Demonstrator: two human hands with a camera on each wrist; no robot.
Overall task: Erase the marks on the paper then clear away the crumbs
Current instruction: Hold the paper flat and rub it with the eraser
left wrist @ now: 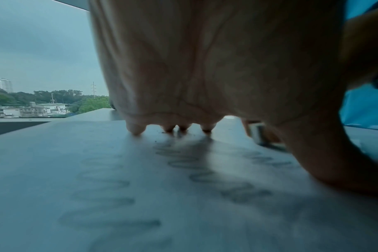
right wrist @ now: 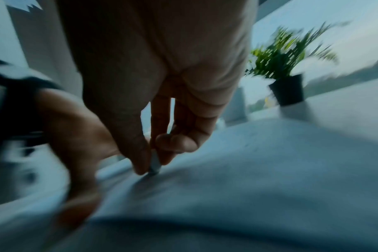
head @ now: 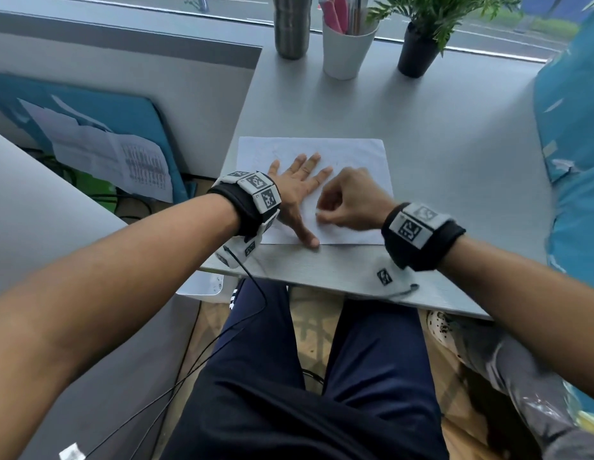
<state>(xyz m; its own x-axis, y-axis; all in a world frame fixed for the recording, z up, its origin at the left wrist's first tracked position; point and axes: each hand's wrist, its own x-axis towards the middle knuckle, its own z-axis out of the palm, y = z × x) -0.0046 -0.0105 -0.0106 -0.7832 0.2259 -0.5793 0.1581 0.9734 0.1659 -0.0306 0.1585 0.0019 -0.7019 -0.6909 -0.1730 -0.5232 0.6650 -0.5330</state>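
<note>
A white sheet of paper lies near the front edge of the grey desk. My left hand lies flat on it with fingers spread, the thumb at the paper's front edge. Beside it, my right hand pinches a small white eraser between thumb and fingers, its tip pressed on the paper. In the left wrist view, faint looping pencil marks cover the paper, dark crumbs lie by my fingertips, and the eraser shows beyond my thumb.
At the back of the desk stand a steel bottle, a white cup of pens and a potted plant. Blue cushions border the right side. A grey partition stands left. My legs are under the desk's front edge.
</note>
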